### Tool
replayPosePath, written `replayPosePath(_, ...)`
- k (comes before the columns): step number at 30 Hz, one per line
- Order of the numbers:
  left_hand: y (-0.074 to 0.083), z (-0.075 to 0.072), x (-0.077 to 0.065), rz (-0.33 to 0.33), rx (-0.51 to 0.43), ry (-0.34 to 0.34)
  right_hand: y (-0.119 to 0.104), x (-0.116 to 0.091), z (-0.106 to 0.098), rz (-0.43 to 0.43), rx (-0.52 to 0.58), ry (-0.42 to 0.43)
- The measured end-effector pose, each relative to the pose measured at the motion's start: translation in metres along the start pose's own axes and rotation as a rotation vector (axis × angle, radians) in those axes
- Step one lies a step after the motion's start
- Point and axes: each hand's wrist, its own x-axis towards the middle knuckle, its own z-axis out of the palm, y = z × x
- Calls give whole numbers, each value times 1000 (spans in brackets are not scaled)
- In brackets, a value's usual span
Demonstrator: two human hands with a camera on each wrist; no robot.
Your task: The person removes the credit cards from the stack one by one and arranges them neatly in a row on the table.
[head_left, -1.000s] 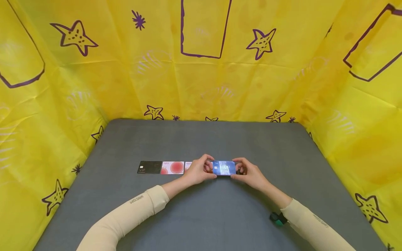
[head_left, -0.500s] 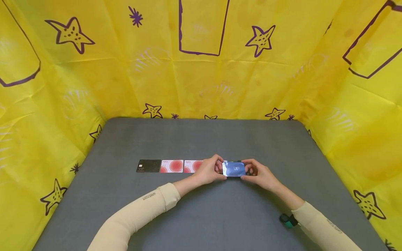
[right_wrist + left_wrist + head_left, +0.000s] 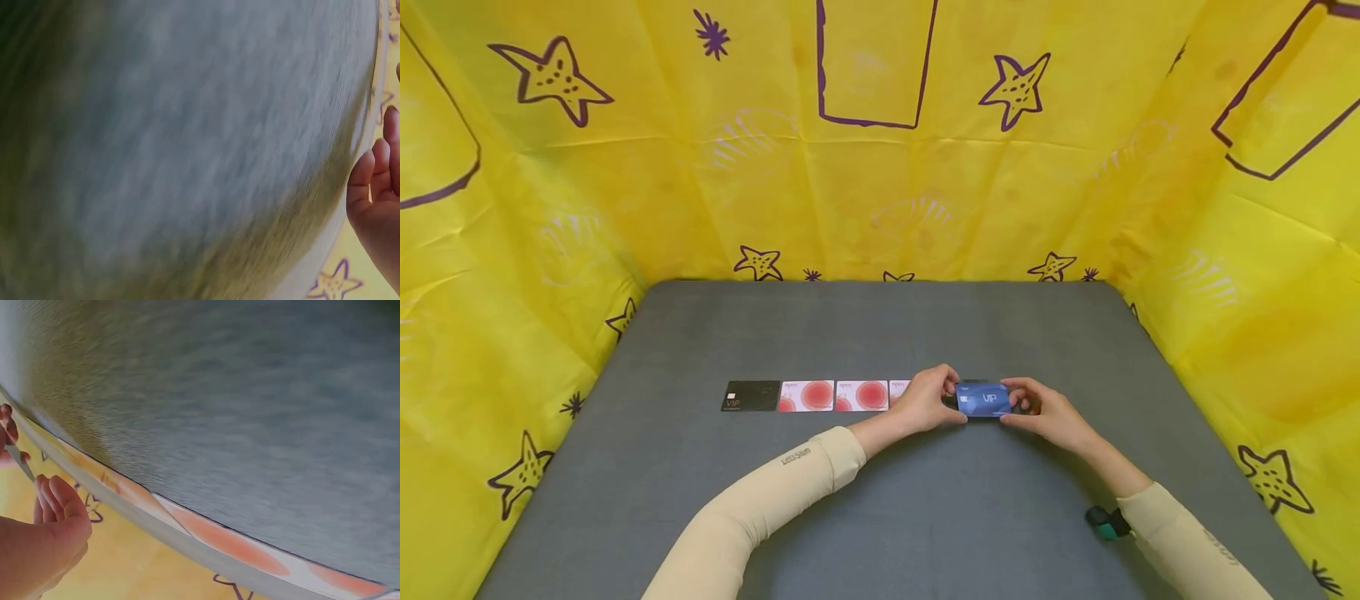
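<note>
A blue VIP card (image 3: 983,401) is pinched between both hands. My left hand (image 3: 925,402) grips its left edge with thumb and fingers; my right hand (image 3: 1051,417) grips the right edge. In the left wrist view the card (image 3: 20,464) appears as a thin tilted sliver at the left hand's (image 3: 53,534) fingertips. Something dark shows behind the blue card, mostly hidden. Only part of the right hand (image 3: 378,200) is inside the right wrist view.
On the grey table (image 3: 880,500) lies a row of cards: a black VIP card (image 3: 751,396), a white card with red circles (image 3: 807,396), a matching one (image 3: 862,396) and a third (image 3: 898,390) partly behind the left hand. Yellow patterned cloth (image 3: 865,192) surrounds the table.
Both hands have carried the blue card rightward along the row. The second white-and-red card is now fully uncovered, and part of a third has come into sight.
</note>
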Motion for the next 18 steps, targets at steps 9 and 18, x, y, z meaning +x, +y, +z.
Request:
replayPosePath(9, 13, 14, 17, -81, 145, -30, 14, -4, -20, 21, -51, -23)
replayPosePath(18, 22, 26, 33, -96, 223, -32, 23, -5, -35, 39, -142, -24)
